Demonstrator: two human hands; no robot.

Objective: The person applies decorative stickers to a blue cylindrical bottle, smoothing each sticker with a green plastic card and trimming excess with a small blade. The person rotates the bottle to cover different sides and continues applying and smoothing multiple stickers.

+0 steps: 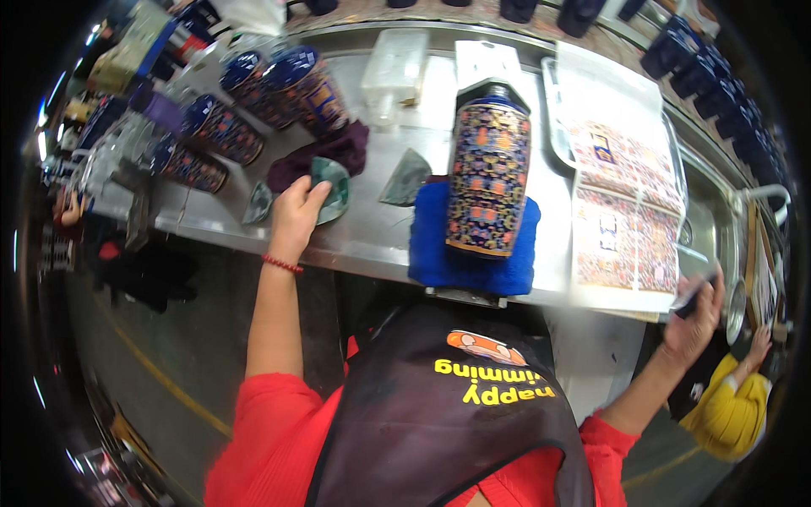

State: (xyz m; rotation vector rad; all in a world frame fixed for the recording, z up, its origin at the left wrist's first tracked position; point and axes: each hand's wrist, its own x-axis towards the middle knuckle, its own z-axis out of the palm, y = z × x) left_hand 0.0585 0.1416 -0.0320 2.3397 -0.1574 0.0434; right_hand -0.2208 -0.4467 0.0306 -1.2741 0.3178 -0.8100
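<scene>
A tall patterned blue vase (488, 173) lies on a blue cloth pad (439, 245) at the middle of the steel worktable (372, 237). My left hand (297, 213) rests on the table and grips a small green-grey scraper piece (334, 188) beside a dark purple rag (325, 156). My right hand (697, 317) is out at the table's right corner, closed on a dark thin tool (688, 302) and a clear film sheet, next to patterned decal sheets (625, 203) on a tray.
Several patterned vases (279, 84) lie at the table's back left. A clear plastic box (395, 68) stands at the back. Another grey scraper piece (405, 177) lies near the vase. Dark blue cups (718, 93) line the right. A person in yellow (731, 406) is at lower right.
</scene>
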